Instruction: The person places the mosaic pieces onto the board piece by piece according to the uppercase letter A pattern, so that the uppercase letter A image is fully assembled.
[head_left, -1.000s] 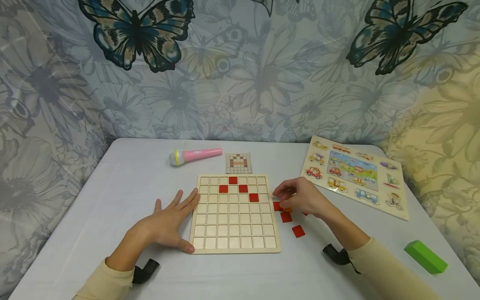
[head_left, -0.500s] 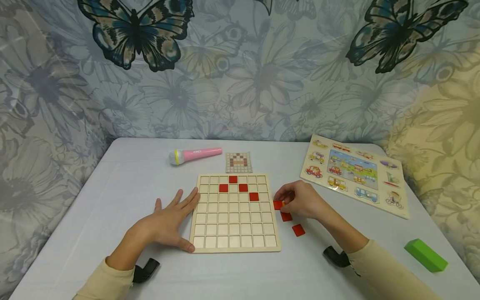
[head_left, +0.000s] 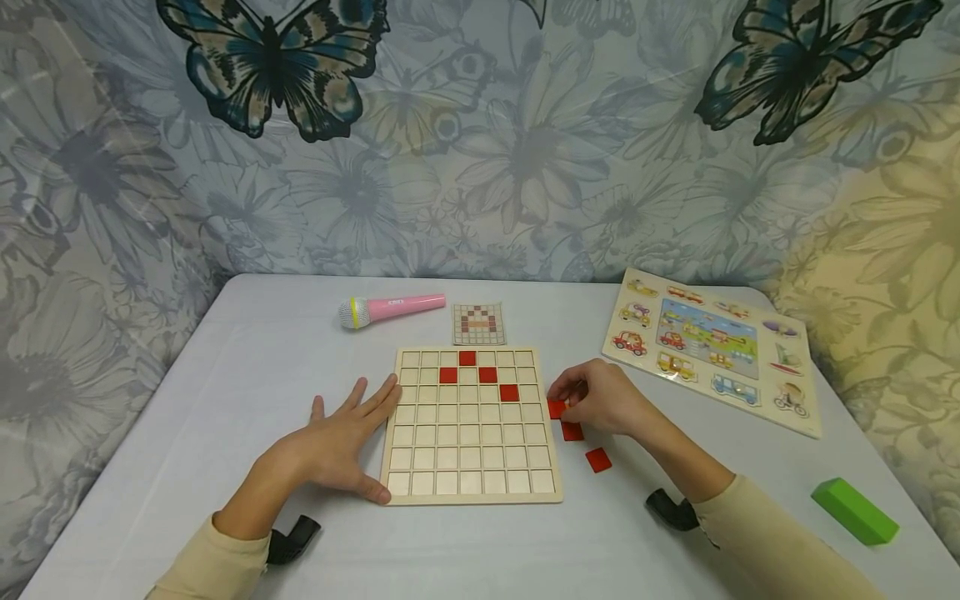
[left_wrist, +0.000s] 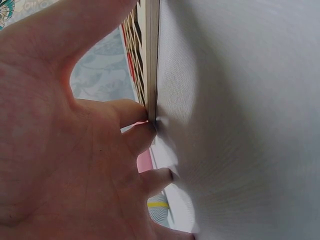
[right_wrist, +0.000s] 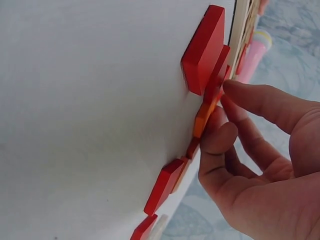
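Note:
My left hand point(head_left: 337, 450) point(left_wrist: 75, 140) lies spread at the left edge of the gridded wooden board point(head_left: 468, 497), thumb near its lower corner and fingertips touching its side. Four red tiles sit in the board's upper cells, one being the top red tile point(head_left: 467, 358). Just right of the board, my right hand point(head_left: 603, 400) point(right_wrist: 265, 165) bends its thumb and fingers at a group of tiles. In the right wrist view the fingertips touch around an orange tile point(right_wrist: 202, 119) and a red tile point(right_wrist: 218, 72); whether they pinch one cannot be told. The hand hides part of the group.
Behind the board lie a small pattern card point(head_left: 478, 324) and a pink toy microphone point(head_left: 405, 307). A vehicle picture board point(head_left: 708, 350) is at the back right, a green block point(head_left: 855, 510) at the right. One loose red tile point(head_left: 598, 460) lies nearest the front.
My right hand has lowered slightly over the tiles, and the orange tile seen before in the head view is now covered. My left hand has stayed in place.

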